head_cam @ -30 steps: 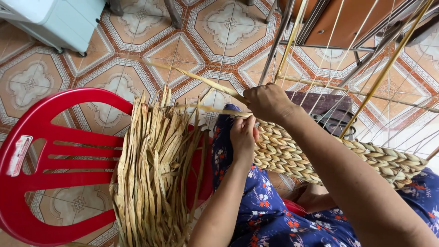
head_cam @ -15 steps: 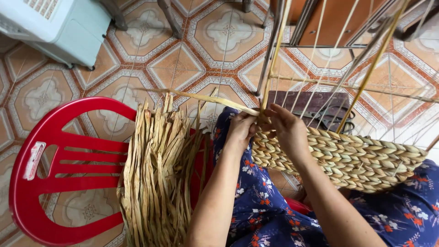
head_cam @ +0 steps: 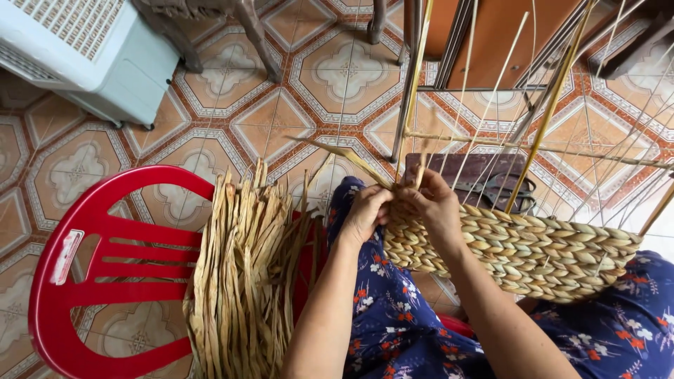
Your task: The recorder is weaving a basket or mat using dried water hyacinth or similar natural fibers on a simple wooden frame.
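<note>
Two hands (head_cam: 404, 207), one woven basket (head_cam: 519, 253), one red chair (head_cam: 98, 270), one straw bundle (head_cam: 242, 281)

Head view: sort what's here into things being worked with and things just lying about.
Being worked with: woven basket, dried strand at the left hand and right hand, upright spokes, bundle of dried strands on the red chair.

Lying about: white appliance, sandals.

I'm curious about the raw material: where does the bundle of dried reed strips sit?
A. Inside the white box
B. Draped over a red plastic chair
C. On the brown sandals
B: the dried reed strips hang over the red plastic chair beside the left hand.
</note>
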